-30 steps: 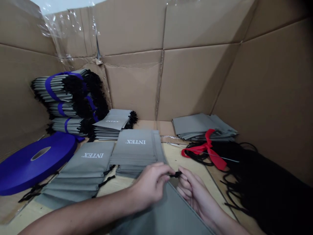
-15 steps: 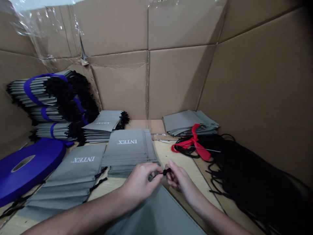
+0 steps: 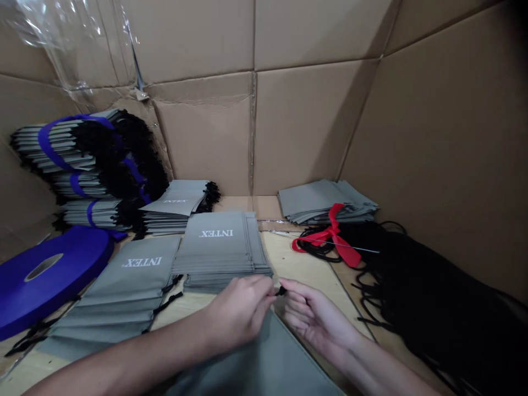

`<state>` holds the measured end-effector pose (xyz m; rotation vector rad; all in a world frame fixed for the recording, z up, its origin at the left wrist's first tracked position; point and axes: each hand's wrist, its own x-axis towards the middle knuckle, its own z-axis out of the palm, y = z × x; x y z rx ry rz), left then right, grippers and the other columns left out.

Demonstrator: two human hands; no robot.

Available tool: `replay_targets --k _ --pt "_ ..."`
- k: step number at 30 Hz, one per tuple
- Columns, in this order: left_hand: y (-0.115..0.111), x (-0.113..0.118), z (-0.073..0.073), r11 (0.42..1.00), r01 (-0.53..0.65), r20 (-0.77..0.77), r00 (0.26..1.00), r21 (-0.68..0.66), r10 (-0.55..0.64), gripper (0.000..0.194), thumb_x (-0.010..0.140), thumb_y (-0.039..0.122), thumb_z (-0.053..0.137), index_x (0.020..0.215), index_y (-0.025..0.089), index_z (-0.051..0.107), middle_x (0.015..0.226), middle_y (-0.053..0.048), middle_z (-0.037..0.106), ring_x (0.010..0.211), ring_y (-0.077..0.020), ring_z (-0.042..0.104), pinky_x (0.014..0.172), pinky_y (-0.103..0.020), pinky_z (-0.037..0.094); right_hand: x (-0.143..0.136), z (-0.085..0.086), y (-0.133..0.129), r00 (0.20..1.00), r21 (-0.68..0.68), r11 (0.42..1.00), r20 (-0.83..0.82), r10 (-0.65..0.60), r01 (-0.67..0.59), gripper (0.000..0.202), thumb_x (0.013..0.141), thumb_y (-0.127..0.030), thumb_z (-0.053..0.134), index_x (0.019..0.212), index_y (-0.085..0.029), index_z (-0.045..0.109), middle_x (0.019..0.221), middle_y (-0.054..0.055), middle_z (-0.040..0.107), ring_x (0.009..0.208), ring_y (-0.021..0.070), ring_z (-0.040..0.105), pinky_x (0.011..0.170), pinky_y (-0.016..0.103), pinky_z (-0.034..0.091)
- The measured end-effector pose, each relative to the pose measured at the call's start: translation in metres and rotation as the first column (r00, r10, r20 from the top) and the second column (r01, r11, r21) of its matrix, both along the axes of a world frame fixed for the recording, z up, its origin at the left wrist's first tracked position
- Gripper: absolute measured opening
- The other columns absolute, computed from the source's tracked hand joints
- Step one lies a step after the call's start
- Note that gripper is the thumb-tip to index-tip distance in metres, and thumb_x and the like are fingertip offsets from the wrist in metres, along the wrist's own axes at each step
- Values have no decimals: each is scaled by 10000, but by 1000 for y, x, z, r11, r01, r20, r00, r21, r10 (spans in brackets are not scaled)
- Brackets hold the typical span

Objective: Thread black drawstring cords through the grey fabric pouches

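Since half a second ago, our left hand has closed in, its fingers curling tighter on the black cord. We hold that hand knuckles up, forearm slanting across from the left; our right hand faces it, thumb and forefinger pinching the cord's short, knotted end. Just below them, over the table, slopes one gray bag, smooth and plain on the side we see. We count three piles lettered INTEX, three tiers of strapped bundles, one blue roll and one red tie.
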<state>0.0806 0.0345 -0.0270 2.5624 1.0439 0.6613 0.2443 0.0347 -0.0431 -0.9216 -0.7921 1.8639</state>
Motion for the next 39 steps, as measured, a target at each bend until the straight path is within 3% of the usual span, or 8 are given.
replay_targets --k 4,8,13,17,21,26,31,39 --pt "1 -2 4 1000 -9 30 1000 -22 9 158 881 162 392 741 187 462 714 2 530 627 -124 483 603 -211 358 1 4 -1 995 115 992 80 -61 52 461 657 -383 728 512 -199 331 419 -128 210 405 36 89 390 202 113" --pt "8 -5 5 992 -72 18 997 -106 75 142 879 187 412 816 176 539 727 -9 597 631 -131 539 592 -209 382 2 0 4 936 358 930 348 -46 -88 477 726 -594 596 553 -190 410 429 -107 283 388 44 164 392 217 95" --pt "17 -9 6 988 -39 -2 999 -148 40 218 906 270 439 1056 200 580 964 -52 674 865 -178 627 754 -245 443 5 -8 14 900 367 913 436 -2 -176 547 704 -714 500 575 -183 493 366 -86 368 335 55 234 368 215 123" --pt "16 -10 6 998 -52 -53 997 -43 50 213 919 279 422 1012 204 598 958 -56 673 885 -184 628 778 -253 450 5 -9 13 887 359 918 461 -17 -169 559 800 -679 387 612 -170 522 394 -72 396 347 59 248 371 208 137" --pt "11 -9 3 997 -73 -149 986 24 76 204 931 283 390 929 203 578 901 -44 671 825 -189 640 712 -250 461 3 -7 8 878 383 900 479 -2 -207 458 799 -600 498 633 -173 504 429 -82 385 378 57 261 386 208 145" --pt "9 -8 0 994 -92 -217 971 54 102 171 927 313 399 908 201 527 851 -38 673 787 -202 651 644 -244 454 3 -5 6 910 419 889 414 -4 -187 427 770 -542 586 595 -193 415 446 -112 266 386 47 185 398 223 90" --pt "6 -7 2 997 -44 -186 981 62 55 175 939 311 369 940 204 508 791 -20 681 681 -182 653 551 -222 412 -2 -5 0 971 268 957 235 45 -109 372 737 -463 644 593 -186 442 396 -123 262 373 40 116 400 223 79" --pt "7 -11 -1 948 80 -176 984 307 -26 308 969 297 272 935 175 554 702 -18 648 580 -136 603 507 -227 362 -14 2 -14 989 118 987 -116 -94 108 374 650 -305 742 543 -189 403 366 -132 267 361 27 95 386 200 124"
